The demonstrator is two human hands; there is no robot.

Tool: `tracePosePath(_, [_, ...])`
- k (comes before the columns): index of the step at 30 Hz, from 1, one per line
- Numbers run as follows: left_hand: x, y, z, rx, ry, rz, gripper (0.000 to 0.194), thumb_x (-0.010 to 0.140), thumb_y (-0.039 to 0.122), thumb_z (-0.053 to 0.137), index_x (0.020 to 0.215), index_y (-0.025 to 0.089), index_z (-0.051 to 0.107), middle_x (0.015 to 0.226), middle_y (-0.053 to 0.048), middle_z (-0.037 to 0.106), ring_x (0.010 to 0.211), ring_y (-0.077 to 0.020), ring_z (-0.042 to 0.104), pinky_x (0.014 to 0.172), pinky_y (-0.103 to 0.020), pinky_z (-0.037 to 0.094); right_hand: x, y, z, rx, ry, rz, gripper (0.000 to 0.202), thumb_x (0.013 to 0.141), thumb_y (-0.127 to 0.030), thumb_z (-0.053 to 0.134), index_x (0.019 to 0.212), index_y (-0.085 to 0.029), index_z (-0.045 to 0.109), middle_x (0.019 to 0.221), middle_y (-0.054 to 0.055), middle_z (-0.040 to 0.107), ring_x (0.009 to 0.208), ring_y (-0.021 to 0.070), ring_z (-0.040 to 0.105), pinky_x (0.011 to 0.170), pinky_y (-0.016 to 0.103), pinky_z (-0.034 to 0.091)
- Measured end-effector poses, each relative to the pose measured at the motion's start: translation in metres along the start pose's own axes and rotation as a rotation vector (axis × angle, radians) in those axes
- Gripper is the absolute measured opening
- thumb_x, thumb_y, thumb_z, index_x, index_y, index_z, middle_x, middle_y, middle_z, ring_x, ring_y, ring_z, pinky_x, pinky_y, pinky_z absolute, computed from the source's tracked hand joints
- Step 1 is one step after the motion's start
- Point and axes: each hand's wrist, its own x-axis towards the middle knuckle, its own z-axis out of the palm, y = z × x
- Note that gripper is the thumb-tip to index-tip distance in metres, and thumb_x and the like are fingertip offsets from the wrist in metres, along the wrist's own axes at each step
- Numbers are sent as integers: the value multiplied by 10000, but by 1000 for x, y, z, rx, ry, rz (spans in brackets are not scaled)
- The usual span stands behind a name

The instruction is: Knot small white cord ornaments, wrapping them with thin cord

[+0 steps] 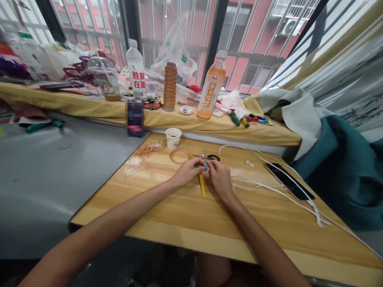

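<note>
My left hand [189, 172] and my right hand [220, 178] meet above the middle of the wooden board, fingertips pinched together. Whatever sits between the fingers is too small and covered to make out. A flat yellow strip [202, 186] shows just below the fingertips; whether it is held or lies on the wood I cannot tell. Thin white cords [257, 183] run rightward from beside my right hand. Right behind the fingers lie black-handled scissors [213, 157], partly hidden. A loop of thin brown thread [179, 155] rests to their left.
A paper cup [173, 138] stands at the board's back edge, near loose brown and white thread scraps [149, 149]. To the right lies a phone [289, 181] with white cord across it. The cloth-covered ledge [167, 121] holds a thread spool [170, 85] and a drink bottle [212, 87].
</note>
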Motion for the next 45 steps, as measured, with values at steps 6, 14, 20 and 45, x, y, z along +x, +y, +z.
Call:
tracePosePath(6, [3,-1,-3,-209,-30,-212,299,675,397,554,713,104,598,545,21,506,447,-43,412,449,-179,309,-2,1,0,-80,-10,-40,270,817,-263,375,757,-153,615,691,60,646,591,153,545,554,232,337])
tracePosePath(14, [2,8,-3,-386,110,-287,271,586,257,643,764,158,463,575,20,589,434,-63,484,423,-164,336,-4,2,0,-248,23,-171,241,842,-259,375,785,-167,590,727,51,656,628,158,577,559,226,330])
tracePosePath(20, [2,7,-6,-487,90,-309,284,595,231,648,833,136,525,644,-11,618,521,-73,531,480,-169,381,-7,2,1,-396,108,-293,256,851,-262,355,813,-150,582,704,52,648,608,145,582,514,218,305])
tracePosePath(45, [6,1,-16,-610,-91,-333,361,534,163,716,842,135,532,709,-3,604,610,-96,576,543,-199,423,-8,-6,-8,-605,48,-543,295,861,-236,316,798,-138,587,678,73,613,615,146,526,559,247,283])
